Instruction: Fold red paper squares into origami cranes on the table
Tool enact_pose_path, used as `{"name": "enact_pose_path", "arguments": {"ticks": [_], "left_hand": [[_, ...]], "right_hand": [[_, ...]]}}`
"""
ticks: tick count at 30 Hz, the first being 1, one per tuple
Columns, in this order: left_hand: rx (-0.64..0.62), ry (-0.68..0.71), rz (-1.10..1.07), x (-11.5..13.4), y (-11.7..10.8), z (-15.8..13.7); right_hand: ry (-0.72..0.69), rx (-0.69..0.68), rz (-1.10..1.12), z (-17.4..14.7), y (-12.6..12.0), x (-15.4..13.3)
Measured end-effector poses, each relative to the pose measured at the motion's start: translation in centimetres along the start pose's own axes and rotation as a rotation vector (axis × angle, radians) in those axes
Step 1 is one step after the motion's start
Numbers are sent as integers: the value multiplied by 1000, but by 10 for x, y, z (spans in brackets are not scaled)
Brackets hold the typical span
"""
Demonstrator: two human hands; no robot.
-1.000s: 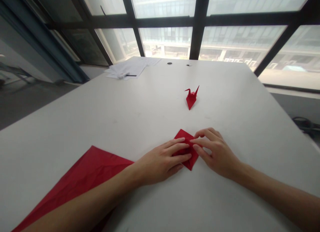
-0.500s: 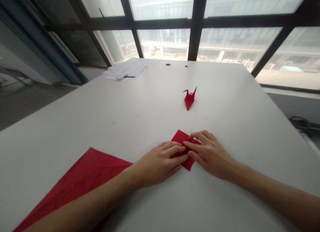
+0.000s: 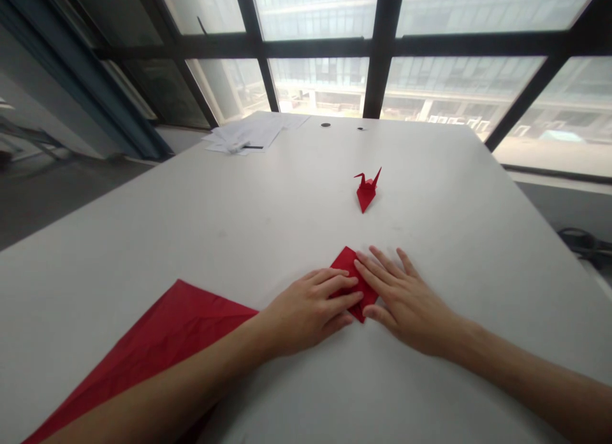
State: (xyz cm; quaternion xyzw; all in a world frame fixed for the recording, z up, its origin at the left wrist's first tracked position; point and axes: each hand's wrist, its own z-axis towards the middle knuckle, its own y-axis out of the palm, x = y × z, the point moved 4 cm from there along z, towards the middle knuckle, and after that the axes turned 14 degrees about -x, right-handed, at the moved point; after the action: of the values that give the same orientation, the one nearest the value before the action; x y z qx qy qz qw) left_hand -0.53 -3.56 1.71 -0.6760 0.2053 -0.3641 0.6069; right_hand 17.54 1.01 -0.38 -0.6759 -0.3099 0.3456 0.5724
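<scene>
A small folded square of red paper [image 3: 345, 259] lies on the white table, one corner pointing away from me. Across its left side rests my left hand [image 3: 318, 310], fingers stretched out and pressing the paper down. My right hand [image 3: 401, 300] is spread flat along its right edge, fingertips on the upper right side and thumb by the lower right. Parts of the paper are hidden beneath the fingers of both hands. Beyond them, a red origami crane [image 3: 366, 193] stands on the table.
A large creased sheet of red paper [image 3: 176, 323] lies at the left, partly under my left forearm. White papers [image 3: 248, 133] are piled at the table's far left, near the windows. A round dark table hole [image 3: 326, 125] shows at the far edge.
My right hand has gone from bent fingers at the paper's middle to spread fingers along its right edge. The left hand stays on the paper. The view has shifted slightly.
</scene>
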Motion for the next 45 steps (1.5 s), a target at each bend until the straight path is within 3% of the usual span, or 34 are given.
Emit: {"name": "enact_pose_path", "arguments": {"ticks": [14,22,26,30,36,45], "left_hand": [[-132,152,-18,2,-1,-1],[-139,190,-17,4,-4,-4],[-42,202,-2,3,-8,-6],[98,130,-49,-2,-11,-4],[130,-163,-68,-22,2,0],[212,-240,-305,-32,2,-1]], "right_hand": [[39,-17,10,2,5,3],[36,-14,20,2,6,3],[36,-10,41,2,7,4],[42,4,80,3,5,4],[43,110,240,3,-1,9],[-32,312,472,3,-13,20]]}}
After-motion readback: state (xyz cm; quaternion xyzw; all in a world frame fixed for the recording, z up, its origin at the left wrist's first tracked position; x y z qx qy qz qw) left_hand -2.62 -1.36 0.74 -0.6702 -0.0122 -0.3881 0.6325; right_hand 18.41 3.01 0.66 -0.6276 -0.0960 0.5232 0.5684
